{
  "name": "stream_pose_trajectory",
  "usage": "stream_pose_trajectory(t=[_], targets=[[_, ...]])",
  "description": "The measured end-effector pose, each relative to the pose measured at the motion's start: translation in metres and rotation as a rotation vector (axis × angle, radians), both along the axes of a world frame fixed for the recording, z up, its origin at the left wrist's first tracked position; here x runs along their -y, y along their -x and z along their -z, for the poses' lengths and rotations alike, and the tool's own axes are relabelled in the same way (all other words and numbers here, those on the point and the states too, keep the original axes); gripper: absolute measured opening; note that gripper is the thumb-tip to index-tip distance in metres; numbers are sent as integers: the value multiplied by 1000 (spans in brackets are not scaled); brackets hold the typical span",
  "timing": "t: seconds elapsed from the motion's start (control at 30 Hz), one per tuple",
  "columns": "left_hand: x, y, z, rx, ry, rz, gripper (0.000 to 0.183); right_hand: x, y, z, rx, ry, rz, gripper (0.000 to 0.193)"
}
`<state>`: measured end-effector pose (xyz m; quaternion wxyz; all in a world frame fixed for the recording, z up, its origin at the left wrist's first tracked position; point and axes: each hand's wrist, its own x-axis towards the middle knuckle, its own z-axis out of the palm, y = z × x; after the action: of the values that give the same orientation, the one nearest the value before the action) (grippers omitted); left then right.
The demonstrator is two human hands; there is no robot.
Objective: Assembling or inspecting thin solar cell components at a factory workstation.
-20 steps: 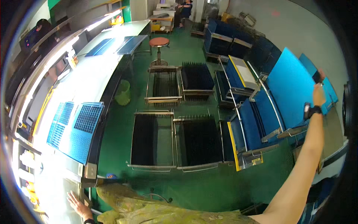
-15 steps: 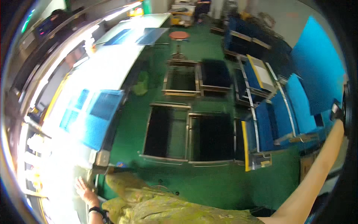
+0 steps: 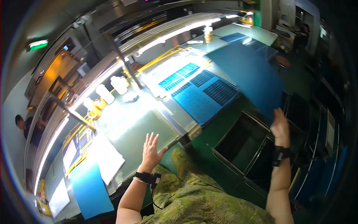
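My right hand (image 3: 280, 128) grips the lower edge of a large blue sheet (image 3: 253, 76), which slants up and away, blurred by motion. Its far corner hangs over the lit workbench (image 3: 149, 125). My left hand (image 3: 152, 152) is empty, its fingers spread above the bench's near edge. Beyond it lies a blue perforated panel (image 3: 197, 106) with dark grid areas, flat on the bench and left of the held sheet. The fingertips of my right hand are partly smeared.
White bottles (image 3: 105, 94) and orange tape rolls (image 3: 97, 106) stand below the light tube. Another blue sheet (image 3: 89, 190) overhangs the bench at lower left. Metal frame racks (image 3: 238, 173) sit on the green floor at right. Two people are in the background.
My right hand has brought the blue sheet from the rack at far right round toward the bench. The view has turned left. My left hand has risen off the bench area, fingers still spread.
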<state>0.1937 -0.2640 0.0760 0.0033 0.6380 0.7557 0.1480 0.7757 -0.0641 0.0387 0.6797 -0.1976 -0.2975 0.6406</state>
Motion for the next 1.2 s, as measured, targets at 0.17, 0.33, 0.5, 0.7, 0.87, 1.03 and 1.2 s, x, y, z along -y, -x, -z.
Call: stream_pose_trajectory(t=[0.17, 0.33, 0.5, 0.7, 0.87, 1.03, 1.2], targets=[[54, 35, -13, 564, 80, -18, 55, 11, 252, -24, 127, 158, -348, 18], [78, 37, -15, 1492, 240, -140, 54, 73, 371, -23, 81, 320, -511, 21], [58, 36, 12, 2005, -179, -228, 45, 136, 448, -11, 230, 396, -633, 18], [81, 60, 31, 1877, -387, -497, 26, 157, 439, 2, 722, 188, -1183, 14], [123, 95, 20, 1833, -302, -435, 30, 72, 374, -20, 1344, -598, -207, 2], [148, 124, 22, 1676, -200, -585, 32, 2, 320, -12, 1651, -790, 114, 46], [151, 156, 23, 1584, -240, -808, 29, -9, 310, 12, 1825, -834, -108, 77]])
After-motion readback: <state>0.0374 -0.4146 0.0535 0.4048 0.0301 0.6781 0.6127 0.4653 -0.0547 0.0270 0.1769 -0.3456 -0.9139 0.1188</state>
